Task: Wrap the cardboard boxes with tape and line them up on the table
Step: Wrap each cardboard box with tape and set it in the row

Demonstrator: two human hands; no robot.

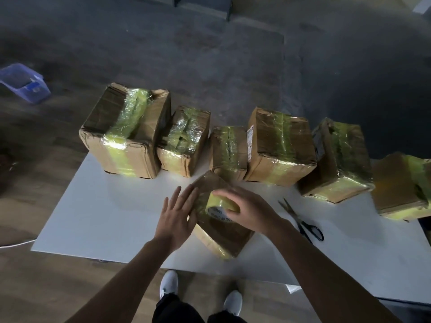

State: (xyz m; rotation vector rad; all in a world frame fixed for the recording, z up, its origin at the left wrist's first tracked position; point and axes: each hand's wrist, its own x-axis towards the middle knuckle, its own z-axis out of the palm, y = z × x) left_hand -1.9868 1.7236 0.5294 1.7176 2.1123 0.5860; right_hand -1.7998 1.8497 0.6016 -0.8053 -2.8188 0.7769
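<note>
Quick status rn: six brown cardboard boxes w/ yellow-green tape bands [127,131] stand in a row along the far edge of the table. Biggest is on the left, and the last one is cut off by the right edge of view. Those look done and parked.

A seventh, smaller brown cardboard box [224,238] sits skewed in front of the row's middle, prob bc it's the one being wrapped. Our left hand [175,217] is flat w/ fingers straight, pressed against the box's left side. We think that's to stop it sliding when the tape pulls. The yellow roll of packing tape [221,205] sits on top of the box. Our right hand [249,210] is curled over the roll and grips it, so it looks like a band going across. Black-handled scissors [303,223] lie just right of the box, handy for the cut imo.

Surface is a plain white tabletop [105,206] w/ a bit of glare. Room's dim. There's a blue plastic bin [24,81] on the floor far left and a white cable [14,244] near the table's left corner. The floor is wood-look on the left and grey beyond.
</note>
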